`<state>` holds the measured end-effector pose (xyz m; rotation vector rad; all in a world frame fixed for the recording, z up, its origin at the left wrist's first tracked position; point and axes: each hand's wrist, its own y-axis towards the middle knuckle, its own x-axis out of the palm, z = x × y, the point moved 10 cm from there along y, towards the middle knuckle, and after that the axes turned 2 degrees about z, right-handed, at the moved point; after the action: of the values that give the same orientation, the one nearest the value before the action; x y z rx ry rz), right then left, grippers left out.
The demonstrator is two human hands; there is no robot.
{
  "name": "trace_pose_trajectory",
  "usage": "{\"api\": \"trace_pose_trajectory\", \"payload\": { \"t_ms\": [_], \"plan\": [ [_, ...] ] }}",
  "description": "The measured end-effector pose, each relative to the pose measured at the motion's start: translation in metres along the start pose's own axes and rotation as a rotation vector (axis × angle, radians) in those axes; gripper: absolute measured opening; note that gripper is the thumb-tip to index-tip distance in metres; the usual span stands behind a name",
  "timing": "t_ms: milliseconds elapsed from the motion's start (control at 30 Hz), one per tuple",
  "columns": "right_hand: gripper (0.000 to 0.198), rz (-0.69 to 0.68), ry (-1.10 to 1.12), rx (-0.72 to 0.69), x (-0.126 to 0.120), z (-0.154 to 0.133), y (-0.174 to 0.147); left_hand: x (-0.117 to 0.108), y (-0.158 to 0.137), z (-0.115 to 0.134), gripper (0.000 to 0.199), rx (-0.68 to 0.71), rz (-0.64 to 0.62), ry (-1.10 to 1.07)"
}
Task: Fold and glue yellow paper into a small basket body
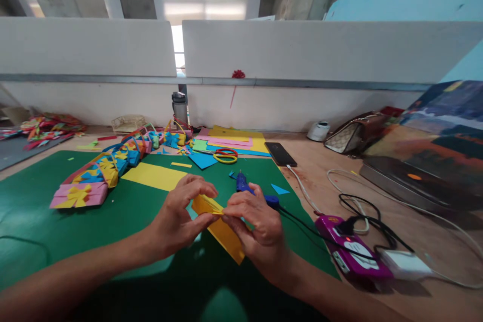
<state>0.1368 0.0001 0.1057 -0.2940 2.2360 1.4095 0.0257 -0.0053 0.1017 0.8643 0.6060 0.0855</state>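
The folded yellow paper point(226, 239) is held in the air, tilted, above the green mat point(132, 211), with its lower panel slanting down towards the wearer; its crease is pinched narrowly by the right hand point(256, 224), between thumb and fingertips, while its upper flap is steadied by the left hand point(184, 209), whose thumb is pressed near the crease and whose fingers are curled more widely above; whether the flap is gripped from behind cannot be told. The piece is judged to be very light, stiff enough to keep a fold, hardly slippery, yet easily dented; it is best taken along the crease, where the layers are doubled, with the loose panel left unsqueezed.

Just beyond the right hand a blue glue gun point(243, 182) is laid, its tip best kept clear of; a flat yellow sheet point(154, 176) is spread beyond the left hand; farther off, scissors point(226, 156) are rested near stacked coloured paper point(241, 138); to the left, decorated paper boxes point(79, 196) are lined up.
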Motion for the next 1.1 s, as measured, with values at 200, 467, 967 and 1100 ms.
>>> {"api": "trace_pose_trajectory", "payload": {
  "t_ms": [200, 467, 967, 1100],
  "plan": [
    [0.015, 0.008, -0.027, -0.023, 0.001, -0.001, 0.000, 0.011, -0.004, -0.017, 0.004, -0.125, -0.058, -0.092],
    [0.015, -0.017, -0.045, -0.011, 0.003, -0.001, -0.002, 0.017, -0.010, -0.026, 0.004, -0.233, -0.078, -0.215],
    [0.013, 0.004, -0.029, -0.029, 0.003, -0.003, -0.003, 0.016, -0.010, -0.022, 0.007, -0.242, -0.071, -0.246],
    [0.012, 0.014, -0.022, -0.035, 0.002, -0.004, -0.003, 0.017, -0.010, -0.024, 0.009, -0.265, -0.065, -0.264]
  ]
}}
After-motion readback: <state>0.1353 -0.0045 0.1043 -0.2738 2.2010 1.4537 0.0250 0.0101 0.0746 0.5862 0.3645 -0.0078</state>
